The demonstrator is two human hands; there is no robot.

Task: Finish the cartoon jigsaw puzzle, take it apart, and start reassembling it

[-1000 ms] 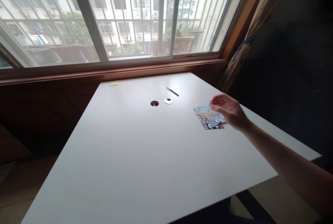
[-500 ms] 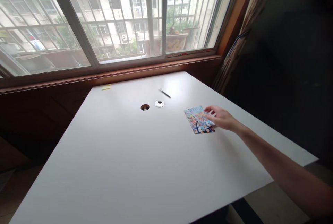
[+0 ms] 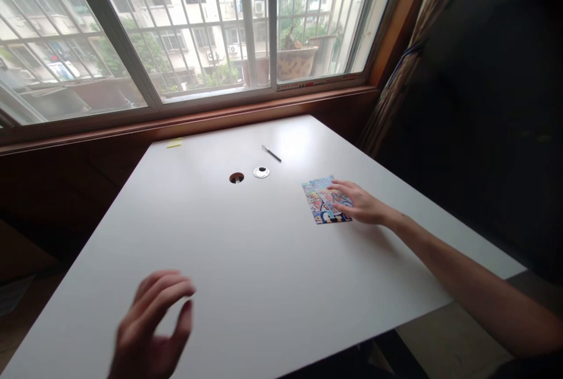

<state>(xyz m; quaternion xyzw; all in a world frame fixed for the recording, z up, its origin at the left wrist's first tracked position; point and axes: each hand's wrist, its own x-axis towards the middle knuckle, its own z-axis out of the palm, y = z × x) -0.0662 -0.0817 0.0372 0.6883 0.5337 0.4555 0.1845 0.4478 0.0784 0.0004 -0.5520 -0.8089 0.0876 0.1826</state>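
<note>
Two overlapping colourful printed sheets (image 3: pixel 311 202), perhaps cards or thin booklets, lie on the right half of the white table (image 3: pixel 211 250). The upper one has a pale blue top part. My right hand (image 3: pixel 358 202) rests over their right side with its fingers stretched out and apart, hiding part of the print. Over the near left of the table is my left hand (image 3: pixel 152 326), slightly blurred, its thumb and fingers curved apart with nothing between them. It is well away from the sheets.
A slim pen-like tool (image 3: pixel 271 154) lies towards the back. In front of it are a round silver grommet cover (image 3: pixel 261 172) and an open cable hole (image 3: pixel 236 178). Yellow strips (image 3: pixel 174 143) mark the far left corner. A barred window (image 3: pixel 211 27) stands behind, beside a tied curtain (image 3: pixel 396 85).
My left hand has come into view at the lower left. My right hand has lowered and flattened its fingers onto the sheets. The view has shifted slightly.
</note>
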